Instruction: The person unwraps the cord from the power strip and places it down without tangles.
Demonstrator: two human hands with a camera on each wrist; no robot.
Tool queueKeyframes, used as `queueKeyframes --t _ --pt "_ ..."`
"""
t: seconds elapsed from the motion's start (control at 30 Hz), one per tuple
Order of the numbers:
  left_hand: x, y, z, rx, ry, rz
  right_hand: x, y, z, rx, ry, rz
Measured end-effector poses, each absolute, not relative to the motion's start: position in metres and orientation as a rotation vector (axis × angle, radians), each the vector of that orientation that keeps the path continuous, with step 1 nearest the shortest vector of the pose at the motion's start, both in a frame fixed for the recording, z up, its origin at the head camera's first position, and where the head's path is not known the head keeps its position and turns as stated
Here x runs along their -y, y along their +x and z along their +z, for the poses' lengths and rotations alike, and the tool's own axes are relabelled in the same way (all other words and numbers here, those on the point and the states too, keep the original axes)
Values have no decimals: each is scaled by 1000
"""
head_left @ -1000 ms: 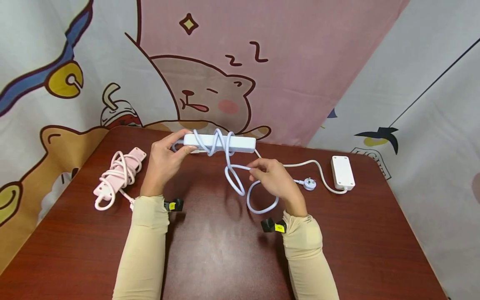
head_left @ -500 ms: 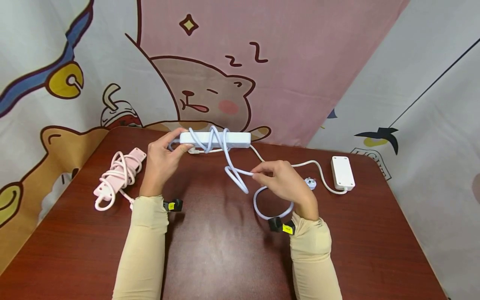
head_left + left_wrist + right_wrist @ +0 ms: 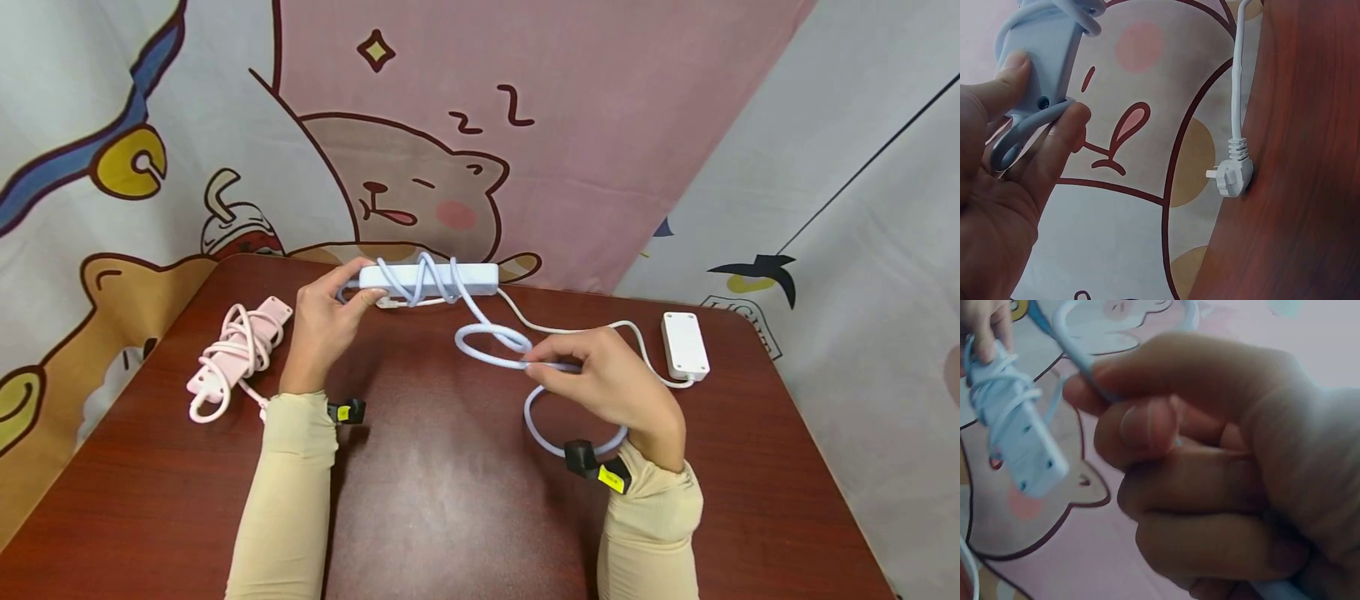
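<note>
My left hand [image 3: 330, 321] grips one end of a pale blue-white power strip [image 3: 477, 279], raised off the table near its back edge. The strip's bluish cord [image 3: 483, 359] winds around its body several times; one more loop hangs off toward the right. Between thumb and forefinger, my right hand [image 3: 611, 379] pinches that cord, and a further curve of it droops below the wrist. In the left wrist view, thumb and fingers clasp the strip [image 3: 1047, 69] at its cord end. The right wrist view shows the strip [image 3: 1038, 456] with screw holes facing out. The cord's plug is hidden.
A pink power strip [image 3: 262, 329] wrapped in its own cord lies at the left. At the right lies a white power strip [image 3: 686, 346]; its cord runs left behind the held strip to a white plug [image 3: 1233, 178]. A patterned curtain [image 3: 600, 167] hangs behind the table [image 3: 420, 500].
My right hand has moved right and slightly down, drawing the cord; the hanging loop has opened wider and shifted right. The strip moved slightly left, then stayed. The cord's plug has gone behind my right hand.
</note>
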State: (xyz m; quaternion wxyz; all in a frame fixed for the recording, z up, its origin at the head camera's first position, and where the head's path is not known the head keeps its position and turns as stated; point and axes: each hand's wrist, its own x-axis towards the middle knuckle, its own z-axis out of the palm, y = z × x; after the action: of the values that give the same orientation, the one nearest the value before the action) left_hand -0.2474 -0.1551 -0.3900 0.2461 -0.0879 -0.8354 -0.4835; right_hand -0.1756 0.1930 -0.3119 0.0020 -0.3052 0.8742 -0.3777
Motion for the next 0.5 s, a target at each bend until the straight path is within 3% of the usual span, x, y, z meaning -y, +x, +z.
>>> queueKeyframes --t 0.2,0.5 --pt "156 -248 -390 2306 -275 -1304 -196 -168 -305 -2736 -1095 -1421" --pt "157 -247 -391 2362 -296 -1315 -203 -165 -304 -2784 -977 -1971"
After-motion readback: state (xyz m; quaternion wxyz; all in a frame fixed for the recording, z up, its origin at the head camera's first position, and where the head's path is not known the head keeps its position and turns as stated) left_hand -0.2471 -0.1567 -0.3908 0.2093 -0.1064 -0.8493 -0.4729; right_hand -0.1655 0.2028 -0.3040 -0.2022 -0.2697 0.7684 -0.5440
